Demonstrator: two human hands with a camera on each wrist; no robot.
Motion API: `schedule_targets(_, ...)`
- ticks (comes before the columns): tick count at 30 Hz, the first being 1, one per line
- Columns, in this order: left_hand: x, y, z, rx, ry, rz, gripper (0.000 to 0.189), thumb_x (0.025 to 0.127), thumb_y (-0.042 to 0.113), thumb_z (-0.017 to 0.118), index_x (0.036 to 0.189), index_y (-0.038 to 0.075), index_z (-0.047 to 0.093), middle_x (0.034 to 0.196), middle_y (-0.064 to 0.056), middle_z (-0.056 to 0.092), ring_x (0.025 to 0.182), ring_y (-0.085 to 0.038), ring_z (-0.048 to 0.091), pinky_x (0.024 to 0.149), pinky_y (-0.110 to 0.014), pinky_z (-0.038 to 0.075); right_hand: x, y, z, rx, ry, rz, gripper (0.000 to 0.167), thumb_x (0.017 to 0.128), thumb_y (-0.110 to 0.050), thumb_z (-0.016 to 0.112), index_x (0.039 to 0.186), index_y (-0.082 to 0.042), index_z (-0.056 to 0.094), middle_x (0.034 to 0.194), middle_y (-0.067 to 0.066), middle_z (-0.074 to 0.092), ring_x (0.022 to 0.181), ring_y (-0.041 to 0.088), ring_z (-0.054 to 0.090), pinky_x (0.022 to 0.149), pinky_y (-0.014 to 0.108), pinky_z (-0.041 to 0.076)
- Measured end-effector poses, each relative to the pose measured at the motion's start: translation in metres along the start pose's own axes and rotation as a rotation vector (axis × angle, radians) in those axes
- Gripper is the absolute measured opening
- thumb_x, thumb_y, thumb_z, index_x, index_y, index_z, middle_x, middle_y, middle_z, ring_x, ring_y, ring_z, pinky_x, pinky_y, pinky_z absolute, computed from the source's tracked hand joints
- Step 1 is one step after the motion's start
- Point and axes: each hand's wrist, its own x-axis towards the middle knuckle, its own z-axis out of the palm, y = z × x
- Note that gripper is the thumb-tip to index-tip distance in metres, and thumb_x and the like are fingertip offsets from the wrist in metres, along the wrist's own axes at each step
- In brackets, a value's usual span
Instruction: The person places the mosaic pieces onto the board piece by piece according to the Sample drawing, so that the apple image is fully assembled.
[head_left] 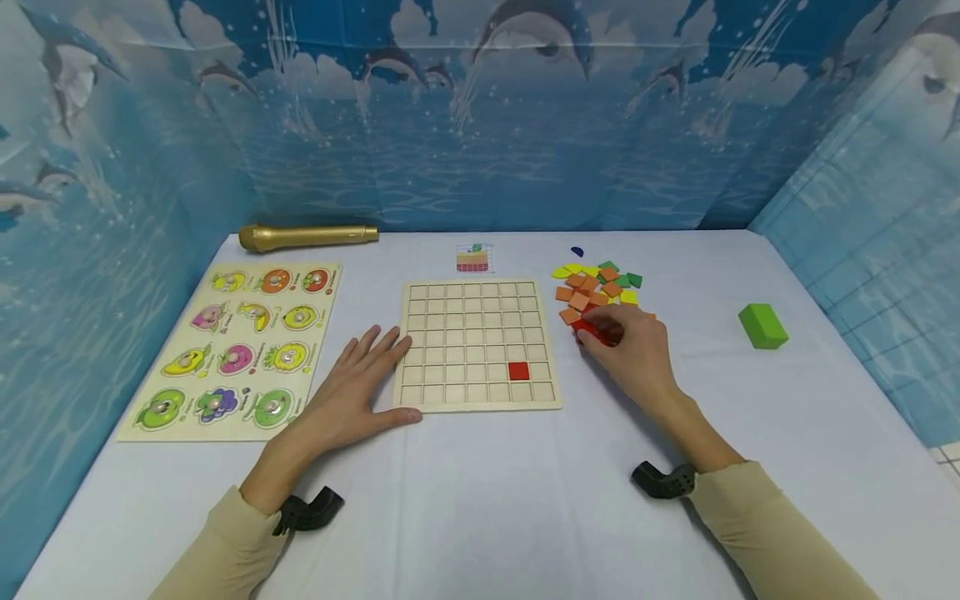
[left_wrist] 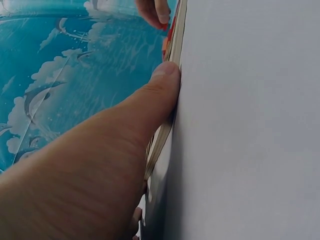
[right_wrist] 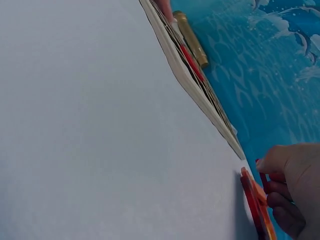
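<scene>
A wooden grid board (head_left: 477, 343) lies flat on the table, with one red square tile (head_left: 519, 371) in a cell at its lower right. Fingers spread, my left hand (head_left: 360, 392) rests along the board's left edge. The left wrist view shows that thumb (left_wrist: 162, 82) against the board's side. At the pile of coloured tiles (head_left: 588, 287), my right hand (head_left: 633, 346) pinches a red tile (right_wrist: 263, 181) between thumb and fingers. More red and orange tiles lie right under those fingers. The curled fingers hide part of the pile in the head view.
A fruit puzzle board (head_left: 251, 342) lies at the left, a gold microphone (head_left: 307, 237) behind it. A small picture card (head_left: 475, 258) sits behind the grid. Near the pile's back is a dark blue piece (head_left: 577, 251); a green block (head_left: 762, 326) stands far right.
</scene>
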Motion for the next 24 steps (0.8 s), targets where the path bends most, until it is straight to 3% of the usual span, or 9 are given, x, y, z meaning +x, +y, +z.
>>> schedule_targets(4,0.0,0.001,0.0,0.003,-0.014,-0.007,0.106,0.085,0.063,0.079,0.166,0.012,0.033,0.175,-0.012,0.026,0.164,-0.038,0.012,0.133,-0.058,0.007,-0.001,-0.013,0.001,0.065,-0.031,-0.028,0.027,0.09,-0.014,0.085,0.115,-0.007,0.078,0.104,0.009,0.077,0.089,0.025,0.068,0.076,0.038,0.058)
schedule_targets(11,0.001,0.002,0.0,0.002,-0.022,-0.024,0.107,0.085,0.063,0.079,0.167,0.013,0.032,0.175,-0.012,0.024,0.165,-0.036,0.011,0.133,-0.057,0.006,-0.001,-0.041,0.011,0.155,-0.167,-0.122,0.027,0.087,-0.016,0.088,0.112,-0.013,0.079,0.108,0.001,0.077,0.095,0.02,0.068,0.084,0.042,0.06)
schedule_targets(18,0.0,0.002,0.002,-0.006,-0.009,-0.015,0.106,0.084,0.062,0.079,0.166,0.013,0.033,0.174,-0.013,0.026,0.164,-0.038,0.013,0.132,-0.059,0.008,-0.005,-0.068,0.027,0.215,-0.295,-0.188,0.026,0.088,-0.017,0.087,0.113,-0.014,0.079,0.108,-0.002,0.075,0.095,0.018,0.067,0.083,0.034,0.061)
schedule_targets(24,0.001,0.002,0.001,0.001,-0.012,-0.014,0.106,0.084,0.062,0.079,0.166,0.013,0.033,0.174,-0.012,0.026,0.164,-0.038,0.012,0.133,-0.059,0.008,-0.01,-0.076,0.035,0.208,-0.317,-0.252,0.025,0.088,-0.016,0.088,0.112,-0.015,0.08,0.105,-0.004,0.076,0.096,0.014,0.066,0.083,0.031,0.06)
